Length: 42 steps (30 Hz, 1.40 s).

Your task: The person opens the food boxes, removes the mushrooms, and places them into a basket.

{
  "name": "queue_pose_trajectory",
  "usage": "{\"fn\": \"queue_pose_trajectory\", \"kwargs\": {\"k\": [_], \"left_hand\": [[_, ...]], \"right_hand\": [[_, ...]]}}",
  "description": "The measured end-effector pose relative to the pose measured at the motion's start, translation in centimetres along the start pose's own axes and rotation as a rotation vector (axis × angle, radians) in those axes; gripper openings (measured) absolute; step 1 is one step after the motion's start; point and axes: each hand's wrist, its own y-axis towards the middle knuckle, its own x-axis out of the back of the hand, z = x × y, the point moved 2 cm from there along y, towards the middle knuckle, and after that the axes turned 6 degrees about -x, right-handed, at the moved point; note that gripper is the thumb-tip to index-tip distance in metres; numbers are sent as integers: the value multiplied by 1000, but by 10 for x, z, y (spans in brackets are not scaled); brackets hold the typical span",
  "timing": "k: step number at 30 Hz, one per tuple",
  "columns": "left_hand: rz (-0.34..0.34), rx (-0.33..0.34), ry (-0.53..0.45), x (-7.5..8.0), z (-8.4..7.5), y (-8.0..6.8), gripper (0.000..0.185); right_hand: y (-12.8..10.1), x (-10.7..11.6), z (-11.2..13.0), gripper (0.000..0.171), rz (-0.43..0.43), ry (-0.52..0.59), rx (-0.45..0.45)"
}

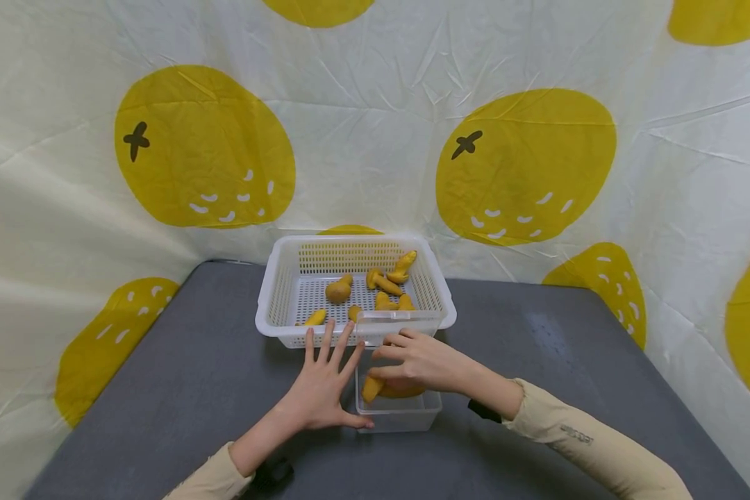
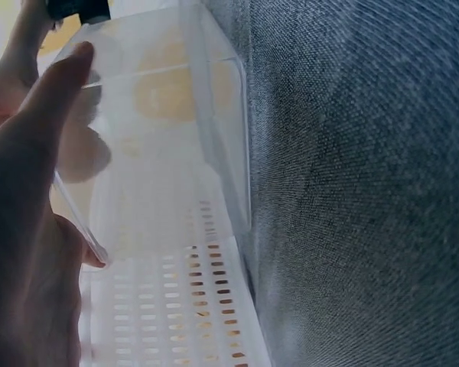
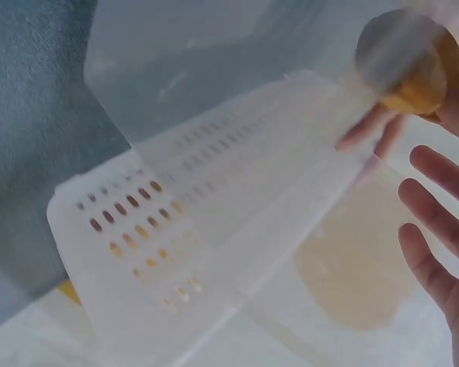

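Observation:
A clear plastic box [image 1: 406, 421] stands on the table with orange-yellow mushroom pieces [image 1: 402, 391] in it. My right hand [image 1: 421, 361] reaches over the box and pinches a yellow mushroom [image 3: 436, 73] between thumb and forefinger, the other fingers loosely bent. My left hand [image 1: 325, 392] lies along the box's left side with its fingers spread wide. Its thumb touches the near left corner, and its fingertips are by the far left corner. From the left wrist, the box [image 2: 138, 145] shows through its cloudy wall, with the thumb [image 2: 61, 84] at the rim.
Just behind the box, a white perforated basket [image 1: 265, 305] holds several yellow mushrooms [image 1: 339, 290]. A clear lid-like panel [image 1: 400, 316] stands up against the basket's front. The grey table [image 1: 537, 389] meets a white cloth [image 1: 362, 153] with yellow fruit shapes at the back.

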Motion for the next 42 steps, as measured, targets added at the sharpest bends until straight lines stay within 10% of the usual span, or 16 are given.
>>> {"fn": "queue_pose_trajectory", "kwargs": {"k": [42], "left_hand": [[45,32,-94,3,0,2,104]], "right_hand": [[-55,90,-97,33,-274,-67,-282]]}}
